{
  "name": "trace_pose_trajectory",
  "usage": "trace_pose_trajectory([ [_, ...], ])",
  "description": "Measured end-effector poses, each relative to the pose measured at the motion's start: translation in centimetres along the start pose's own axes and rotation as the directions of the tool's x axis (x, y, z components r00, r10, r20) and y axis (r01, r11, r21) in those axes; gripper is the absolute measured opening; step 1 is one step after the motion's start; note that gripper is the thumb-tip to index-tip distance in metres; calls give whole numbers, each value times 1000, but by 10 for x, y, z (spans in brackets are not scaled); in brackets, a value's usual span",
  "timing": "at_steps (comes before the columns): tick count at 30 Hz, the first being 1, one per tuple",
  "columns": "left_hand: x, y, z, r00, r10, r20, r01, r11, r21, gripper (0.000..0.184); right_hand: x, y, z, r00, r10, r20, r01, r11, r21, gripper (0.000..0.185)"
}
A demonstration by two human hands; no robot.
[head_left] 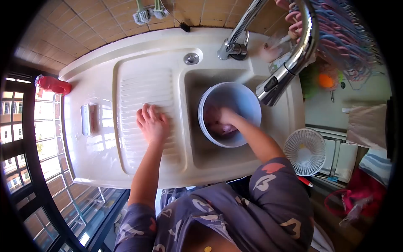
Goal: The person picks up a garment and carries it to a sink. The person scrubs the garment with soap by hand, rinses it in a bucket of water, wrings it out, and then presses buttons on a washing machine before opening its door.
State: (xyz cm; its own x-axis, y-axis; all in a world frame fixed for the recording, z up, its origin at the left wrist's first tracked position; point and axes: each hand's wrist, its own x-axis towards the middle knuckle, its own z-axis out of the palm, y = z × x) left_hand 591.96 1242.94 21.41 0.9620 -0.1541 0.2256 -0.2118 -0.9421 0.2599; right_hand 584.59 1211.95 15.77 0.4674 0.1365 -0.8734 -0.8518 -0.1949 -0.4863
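My left hand (153, 124) rests on the ribbed washboard slope (130, 96) of the pale sink, fingers apart, holding nothing. Inside the white bucket (248, 98), which stands in the sink basin (210, 161), is my right hand (220, 119). It reaches down to a dark, wet-looking cloth (225, 129) at the bottom; its fingers are hidden in shadow and blur.
A chrome faucet (275, 82) hangs over the bucket's right side. A soap dish (88, 119) and a red bottle (53, 84) are on the left. A white fan (305, 152) stands to the right, below many hangers (336, 38). Brushes (142, 16) hang behind.
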Motion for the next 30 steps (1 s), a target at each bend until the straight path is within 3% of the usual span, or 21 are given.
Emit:
trace_pose_trajectory([
  [1,0,0,-1,1000,-6,2,6,1000,-14,40,-21,2,9,955,-221,-195,97,861,-500,40],
  [2,0,-2,0,1000,-10,-12,9,1000,-29,40,-44,-3,16,837,-490,-243,32,488,-872,33],
  [5,-2,-10,1,1000,-28,-3,27,996,-90,44,-126,-36,27,821,-544,-174,91,425,-901,30],
  [7,-2,-14,-2,983,-25,180,48,991,-126,66,-177,-60,39,797,-572,-195,59,396,-916,30],
  [8,-2,-16,-2,986,-21,167,44,990,-136,66,-197,-68,46,780,-589,-212,38,382,-923,30],
  [11,-4,-6,-14,946,77,314,19,956,-294,95,-244,-91,61,703,-677,-216,22,324,-946,31],
  [12,-6,6,-19,934,236,270,-87,879,-469,100,-261,-101,69,658,-723,-209,31,304,-952,31],
  [13,-7,22,-33,891,389,234,-121,701,-703,107,-277,-113,78,656,-725,-212,29,305,-952,31],
  [15,-15,61,-48,779,623,-72,-350,336,-874,116,-301,-139,96,655,-739,-155,-22,186,-982,52],
  [16,-22,78,-52,769,639,-22,-279,304,-911,129,-303,-147,101,651,-744,-152,-21,182,-983,52],
  [18,-26,107,-89,770,626,-126,-350,250,-903,120,-305,-165,114,507,-861,-28,42,57,-997,54],
  [19,-22,116,-95,745,667,-28,-49,14,-999,111,-305,-175,129,428,-904,-5,50,30,-998,49],
  [20,-16,118,-99,687,725,45,275,-203,-940,103,-302,-187,146,421,-907,3,51,21,-998,49],
  [22,-3,110,-90,631,765,126,101,80,-992,78,-292,-209,181,474,-878,61,64,-35,-997,41],
  [23,3,114,-51,729,684,-7,104,-121,-987,68,-285,-214,198,470,-880,72,70,-45,-997,41],
  [25,15,106,-16,820,557,-130,64,-316,-947,58,-266,-211,234,266,-944,195,-64,-219,-974,33],
  [26,25,97,-8,828,543,-138,179,-490,-853,55,-250,-203,246,95,-971,220,-85,-229,-970,30],
  [28,38,70,-2,845,516,-138,373,-754,-540,48,-211,-185,260,-107,-990,97,272,-123,-955,32],
  [30,38,28,5,874,471,-118,458,-881,-119,41,-190,-166,270,-135,-975,-176,517,82,-852,35],
])
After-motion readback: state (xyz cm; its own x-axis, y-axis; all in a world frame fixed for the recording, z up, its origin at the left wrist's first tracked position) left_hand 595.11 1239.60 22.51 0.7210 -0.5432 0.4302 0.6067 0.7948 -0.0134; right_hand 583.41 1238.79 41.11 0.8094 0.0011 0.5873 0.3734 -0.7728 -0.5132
